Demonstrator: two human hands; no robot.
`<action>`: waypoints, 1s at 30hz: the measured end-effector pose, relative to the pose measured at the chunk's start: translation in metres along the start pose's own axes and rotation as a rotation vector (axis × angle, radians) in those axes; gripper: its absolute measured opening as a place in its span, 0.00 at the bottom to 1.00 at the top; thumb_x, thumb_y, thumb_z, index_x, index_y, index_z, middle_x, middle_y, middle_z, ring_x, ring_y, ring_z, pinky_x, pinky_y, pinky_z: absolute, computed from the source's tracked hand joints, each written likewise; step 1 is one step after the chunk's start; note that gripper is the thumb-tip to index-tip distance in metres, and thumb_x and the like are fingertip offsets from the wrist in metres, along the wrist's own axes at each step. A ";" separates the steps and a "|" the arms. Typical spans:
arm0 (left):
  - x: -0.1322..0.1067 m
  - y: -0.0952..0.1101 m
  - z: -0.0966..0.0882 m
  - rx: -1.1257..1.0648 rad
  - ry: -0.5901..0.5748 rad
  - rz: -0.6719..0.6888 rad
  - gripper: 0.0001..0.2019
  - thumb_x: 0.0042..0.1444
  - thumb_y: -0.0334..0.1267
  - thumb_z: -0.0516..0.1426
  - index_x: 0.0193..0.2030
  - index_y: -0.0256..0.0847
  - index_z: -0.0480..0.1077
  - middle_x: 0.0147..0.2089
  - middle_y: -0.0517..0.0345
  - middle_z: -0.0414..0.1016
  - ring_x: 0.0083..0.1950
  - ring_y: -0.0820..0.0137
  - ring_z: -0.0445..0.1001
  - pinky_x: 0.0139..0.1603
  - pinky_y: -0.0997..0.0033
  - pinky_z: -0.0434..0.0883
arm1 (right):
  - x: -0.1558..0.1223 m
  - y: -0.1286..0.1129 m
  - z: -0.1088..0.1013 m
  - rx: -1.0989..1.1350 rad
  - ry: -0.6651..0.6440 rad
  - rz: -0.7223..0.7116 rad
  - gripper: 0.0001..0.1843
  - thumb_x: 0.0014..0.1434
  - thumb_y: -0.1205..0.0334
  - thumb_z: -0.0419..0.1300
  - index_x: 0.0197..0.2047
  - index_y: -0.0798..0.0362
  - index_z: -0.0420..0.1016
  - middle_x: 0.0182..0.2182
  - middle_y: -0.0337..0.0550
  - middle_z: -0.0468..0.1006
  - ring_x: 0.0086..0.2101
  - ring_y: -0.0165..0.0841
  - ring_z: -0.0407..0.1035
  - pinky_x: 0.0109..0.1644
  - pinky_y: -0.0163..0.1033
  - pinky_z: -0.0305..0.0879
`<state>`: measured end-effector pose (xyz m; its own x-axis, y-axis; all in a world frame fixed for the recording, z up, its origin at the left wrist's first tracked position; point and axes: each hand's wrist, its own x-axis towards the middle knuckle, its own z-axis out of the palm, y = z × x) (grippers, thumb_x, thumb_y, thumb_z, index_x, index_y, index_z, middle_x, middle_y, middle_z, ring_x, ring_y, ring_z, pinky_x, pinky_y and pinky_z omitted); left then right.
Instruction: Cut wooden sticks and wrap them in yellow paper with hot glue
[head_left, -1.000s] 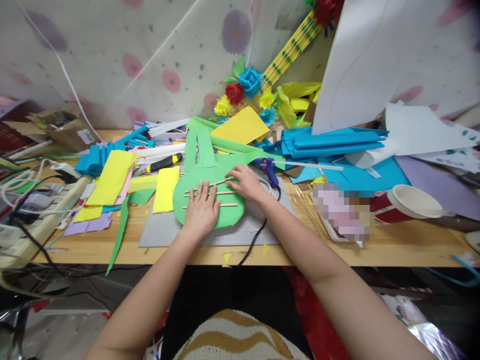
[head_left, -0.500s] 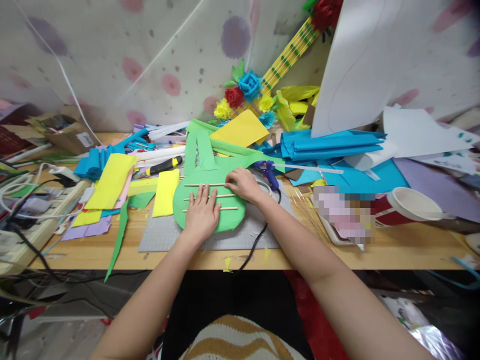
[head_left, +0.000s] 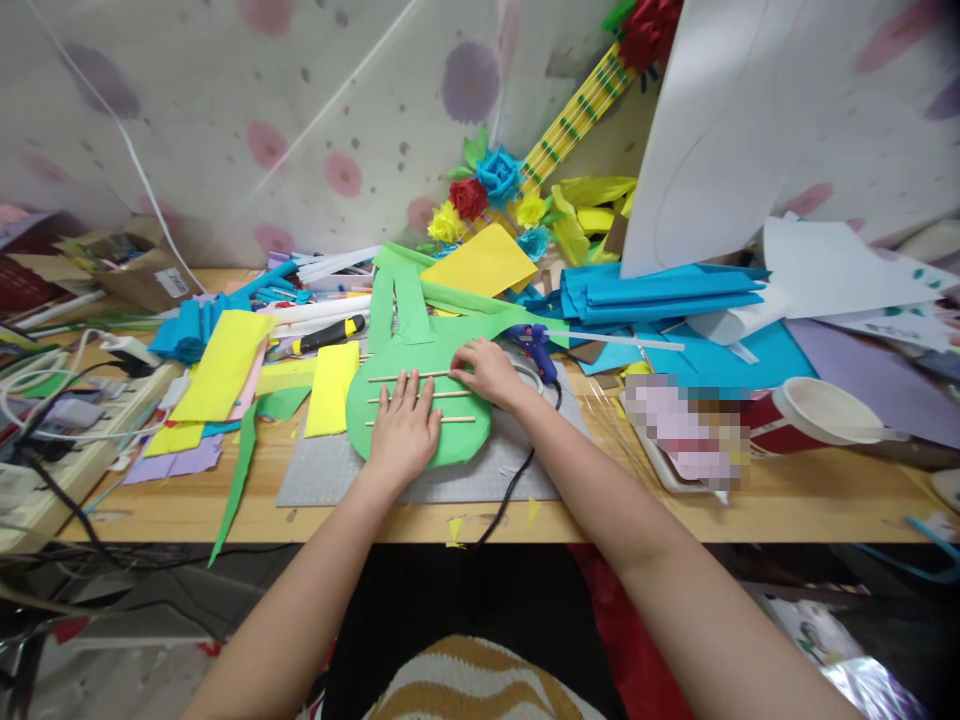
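A rounded green paper shape (head_left: 457,445) lies on the grey cutting mat (head_left: 315,475), with three thin wooden sticks across it. My left hand (head_left: 407,425) rests flat on the shape, fingers spread over the sticks. At the right end of the top stick (head_left: 390,378), my right hand (head_left: 486,372) has its fingertips pinched on it. The middle stick (head_left: 454,394) and the bottom stick (head_left: 457,420) run roughly parallel below, partly covered by my left hand. Just right of my right hand lies a blue glue gun (head_left: 536,350) with a white glue stick in it.
Yellow paper pieces (head_left: 332,390) and a black-and-yellow utility knife (head_left: 328,334) lie to the left. Blue paper rolls (head_left: 660,292) sit at the back right, near a red-and-white cup (head_left: 810,415). A black cord (head_left: 514,485) crosses the mat. Paper flowers (head_left: 499,172) stand behind.
The top stick's left end has dropped slightly, so the stick now tilts a little. Both hands have stayed in nearly the same place.
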<state>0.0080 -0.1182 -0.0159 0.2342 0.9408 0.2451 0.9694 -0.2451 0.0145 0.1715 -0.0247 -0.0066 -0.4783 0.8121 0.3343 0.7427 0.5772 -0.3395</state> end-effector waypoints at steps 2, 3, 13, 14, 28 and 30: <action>0.000 0.000 -0.001 0.000 -0.007 0.001 0.26 0.61 0.43 0.40 0.63 0.35 0.55 0.66 0.45 0.50 0.67 0.58 0.47 0.64 0.49 0.47 | -0.002 0.000 -0.001 0.024 0.014 0.005 0.05 0.54 0.60 0.59 0.32 0.51 0.73 0.31 0.42 0.74 0.37 0.36 0.62 0.42 0.40 0.56; 0.000 0.001 -0.001 0.000 -0.010 0.001 0.26 0.61 0.43 0.40 0.63 0.35 0.55 0.66 0.45 0.50 0.67 0.58 0.47 0.64 0.49 0.47 | -0.003 0.000 -0.001 0.040 0.029 0.012 0.05 0.54 0.61 0.58 0.32 0.51 0.73 0.32 0.42 0.74 0.37 0.36 0.62 0.43 0.40 0.56; 0.000 0.001 -0.002 0.013 -0.026 -0.007 0.26 0.61 0.43 0.40 0.63 0.35 0.54 0.66 0.46 0.50 0.67 0.59 0.47 0.64 0.50 0.48 | -0.022 0.015 0.014 0.329 0.275 0.361 0.08 0.54 0.67 0.52 0.36 0.54 0.71 0.34 0.44 0.71 0.32 0.31 0.64 0.40 0.37 0.62; 0.000 0.001 -0.002 0.016 -0.028 -0.007 0.26 0.61 0.43 0.40 0.63 0.35 0.54 0.66 0.46 0.50 0.67 0.59 0.47 0.64 0.50 0.48 | -0.024 0.016 0.015 0.343 0.283 0.364 0.08 0.54 0.66 0.52 0.36 0.54 0.71 0.34 0.43 0.70 0.32 0.31 0.64 0.40 0.37 0.62; -0.002 0.001 0.001 -0.007 -0.001 -0.024 0.26 0.61 0.43 0.40 0.63 0.36 0.54 0.67 0.47 0.49 0.68 0.60 0.46 0.65 0.51 0.48 | -0.024 0.015 -0.012 0.041 0.020 0.448 0.09 0.51 0.67 0.55 0.35 0.53 0.75 0.36 0.45 0.73 0.37 0.33 0.67 0.40 0.36 0.60; -0.003 0.000 0.002 -0.019 0.018 -0.026 0.25 0.61 0.43 0.40 0.63 0.36 0.54 0.67 0.47 0.48 0.68 0.60 0.46 0.65 0.51 0.47 | -0.025 0.016 -0.015 0.025 -0.050 0.431 0.10 0.50 0.66 0.55 0.36 0.52 0.75 0.35 0.44 0.75 0.36 0.34 0.68 0.39 0.35 0.60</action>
<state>0.0071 -0.1209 -0.0186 0.2077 0.9424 0.2622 0.9735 -0.2253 0.0389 0.2025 -0.0364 -0.0069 -0.1498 0.9820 0.1147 0.8680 0.1861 -0.4605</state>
